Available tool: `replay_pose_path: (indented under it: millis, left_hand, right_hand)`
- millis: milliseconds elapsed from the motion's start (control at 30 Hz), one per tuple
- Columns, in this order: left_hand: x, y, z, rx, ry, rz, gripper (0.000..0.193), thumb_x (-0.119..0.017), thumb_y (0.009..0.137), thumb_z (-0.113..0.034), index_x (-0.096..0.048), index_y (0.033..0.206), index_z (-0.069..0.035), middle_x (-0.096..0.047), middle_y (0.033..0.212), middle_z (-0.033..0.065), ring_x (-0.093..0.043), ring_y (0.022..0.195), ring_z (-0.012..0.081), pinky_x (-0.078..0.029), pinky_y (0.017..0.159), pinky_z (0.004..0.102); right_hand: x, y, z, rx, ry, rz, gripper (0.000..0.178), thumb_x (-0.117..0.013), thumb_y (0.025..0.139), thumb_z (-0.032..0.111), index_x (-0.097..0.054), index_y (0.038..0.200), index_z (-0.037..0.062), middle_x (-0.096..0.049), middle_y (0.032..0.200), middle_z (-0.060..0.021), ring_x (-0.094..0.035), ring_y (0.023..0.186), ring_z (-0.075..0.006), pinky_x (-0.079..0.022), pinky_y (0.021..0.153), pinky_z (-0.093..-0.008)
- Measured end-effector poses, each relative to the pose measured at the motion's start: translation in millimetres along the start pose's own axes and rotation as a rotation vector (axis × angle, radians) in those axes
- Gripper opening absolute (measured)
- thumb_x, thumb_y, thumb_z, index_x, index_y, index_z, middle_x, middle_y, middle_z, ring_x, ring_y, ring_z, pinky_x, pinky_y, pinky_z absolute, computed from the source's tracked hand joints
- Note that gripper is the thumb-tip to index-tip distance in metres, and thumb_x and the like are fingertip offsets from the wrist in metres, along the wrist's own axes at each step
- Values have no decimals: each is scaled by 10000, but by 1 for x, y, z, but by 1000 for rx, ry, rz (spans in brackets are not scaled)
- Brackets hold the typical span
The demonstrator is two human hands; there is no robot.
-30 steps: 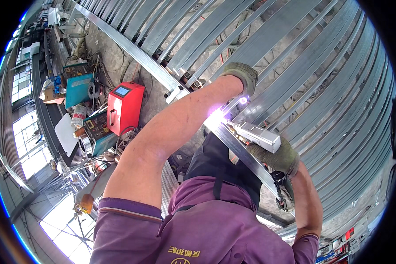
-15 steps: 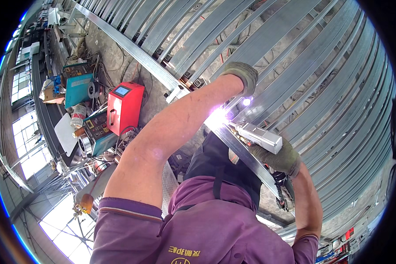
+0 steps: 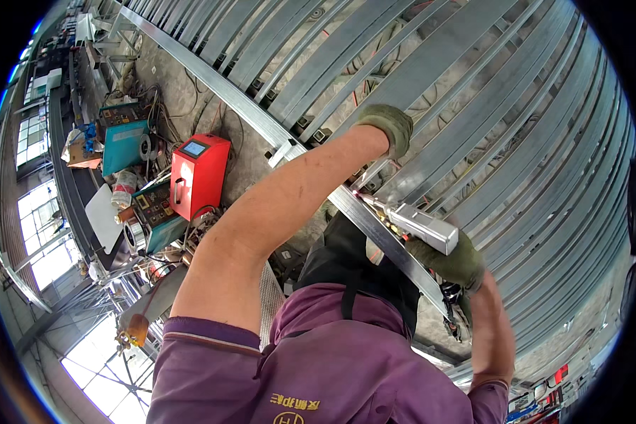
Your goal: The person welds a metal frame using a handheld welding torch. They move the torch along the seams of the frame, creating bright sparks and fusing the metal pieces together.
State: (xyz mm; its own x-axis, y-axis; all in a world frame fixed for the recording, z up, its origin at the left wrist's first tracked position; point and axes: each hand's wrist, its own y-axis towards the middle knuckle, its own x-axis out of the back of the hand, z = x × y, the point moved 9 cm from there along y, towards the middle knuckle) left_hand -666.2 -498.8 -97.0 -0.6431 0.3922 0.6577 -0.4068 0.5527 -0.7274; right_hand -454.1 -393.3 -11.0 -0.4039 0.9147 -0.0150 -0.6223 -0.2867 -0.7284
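My right hand [image 3: 449, 260], in a green-grey work glove, is closed around a silver box-shaped welding torch [image 3: 425, 227]. The torch's narrow tip points left, to the joint where a bar meets the long steel rail [image 3: 389, 237]; no arc burns there. Beyond the joint, my left hand [image 3: 391, 127], in a matching glove, curls down over a flat metal bar [image 3: 431, 76] and appears to grip it. Its fingertips are mostly hidden behind the back of the glove. My left forearm passes over the rail.
Many parallel steel bars [image 3: 544, 141] spread to the right, with gaps showing cables on the floor. At left stand a red machine [image 3: 199, 177] with a small screen and teal wire-feed units [image 3: 125, 145]. The rail crosses in front of my legs.
The bright welding glare at the joint has gone out. My right hand and the torch have shifted slightly right and down; my left hand has stayed nearly in place.
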Motion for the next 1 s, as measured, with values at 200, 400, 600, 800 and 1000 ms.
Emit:
replay_pose_path:
  millis: [200,400,600,800,1000]
  left_hand:
    - [39,-28,48,109,-247,-133,505,-583,1071,-466,-788,1187,-20,-778,1223,244,-754,1163,368,-570,1030,480]
    - [56,-64,146,272,-125,-212,622,-638,1035,-553,-727,1310,-3,-750,1316,236,-726,1232,384,-557,1069,480]
    - [47,-63,163,247,-100,-173,524,-671,977,-511,-810,1215,-65,-792,1247,205,-766,1174,368,-595,1014,475]
    - [53,-62,184,261,-110,-124,729,-684,981,-637,-664,1429,-62,-727,1366,197,-683,1317,368,-536,1110,472]
    - [56,-59,196,158,56,-452,1189,-763,841,-790,-357,1710,-87,-263,1781,242,-207,1673,428,-194,1345,585]
  right_hand:
    - [20,-40,-26,-38,158,-110,303,-817,1006,146,-765,1282,34,-789,1024,-16,-691,919,-95,-582,802,-312]
    - [18,-50,6,-2,24,-162,240,-764,1045,106,-752,1264,10,-722,980,19,-640,873,-101,-551,744,-298]
    - [-6,-34,36,146,-19,-186,424,-897,955,178,-764,1332,39,-833,1085,-87,-751,943,-145,-598,848,-317]
    - [-25,-29,65,250,-114,-250,351,-837,1003,173,-754,1313,30,-781,981,-49,-701,852,-147,-579,787,-314]
    - [-44,-64,9,-46,61,-414,185,-738,1046,120,-754,1186,1,-678,862,16,-621,780,-112,-536,708,-305]
